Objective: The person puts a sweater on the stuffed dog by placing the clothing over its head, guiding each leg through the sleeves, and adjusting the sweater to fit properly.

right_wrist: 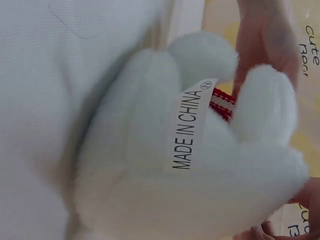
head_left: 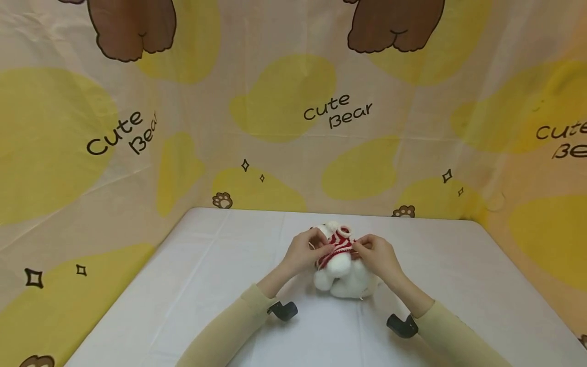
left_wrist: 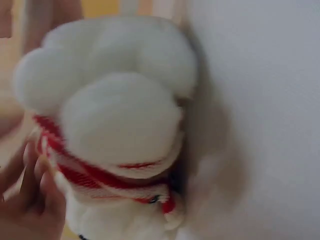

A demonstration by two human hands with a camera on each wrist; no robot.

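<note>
A white plush toy [head_left: 353, 283] lies on the table in a red-and-white knitted sweater [head_left: 341, 243]. In the head view, my left hand [head_left: 304, 251] pinches the sweater at its left side, thumb and fingers close together. On the opposite side my right hand [head_left: 378, 255] pinches the knit near its right edge. The left wrist view shows the toy's rounded white limbs [left_wrist: 120, 120] and the striped knit [left_wrist: 100, 182] wrapped around the body. Toward the right wrist camera faces a sewn-in "MADE IN CHINA" label [right_wrist: 190, 130]; the right fingertips are mostly hidden there.
The toy rests on a white-covered table [head_left: 229, 255] with rounded back corners. Behind it and at both sides hangs a patterned "Cute Bear" cloth [head_left: 284, 97]. Black camera mounts [head_left: 284, 311] sit at both wrists, low over the tabletop.
</note>
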